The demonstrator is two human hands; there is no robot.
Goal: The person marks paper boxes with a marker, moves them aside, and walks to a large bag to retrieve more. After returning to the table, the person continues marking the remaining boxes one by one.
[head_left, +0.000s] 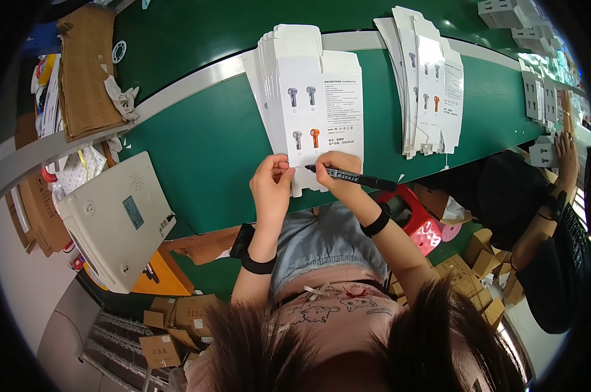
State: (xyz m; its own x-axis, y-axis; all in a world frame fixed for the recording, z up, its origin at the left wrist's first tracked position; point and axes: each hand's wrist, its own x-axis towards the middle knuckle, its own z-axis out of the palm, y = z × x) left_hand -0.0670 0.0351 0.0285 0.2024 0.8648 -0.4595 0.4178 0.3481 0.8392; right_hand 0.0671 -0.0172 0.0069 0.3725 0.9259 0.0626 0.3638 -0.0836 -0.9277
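A stack of flattened white cartons lies on the green table in front of me, printed with small handheld fans in purple, grey and orange. My left hand is closed at the near left edge of the top carton, thumb and fingertips together on it. In my right hand is a black marker, gripped between thumb and fingers. Its tip points left, at or close to the carton's lower part; whether it touches, I cannot tell. The two hands are a short gap apart.
A second stack of flattened cartons lies to the right. At left stand a pale scale-like device and a brown cardboard piece. A co-worker's hand is by small boxes at far right. A red stool stands below the table.
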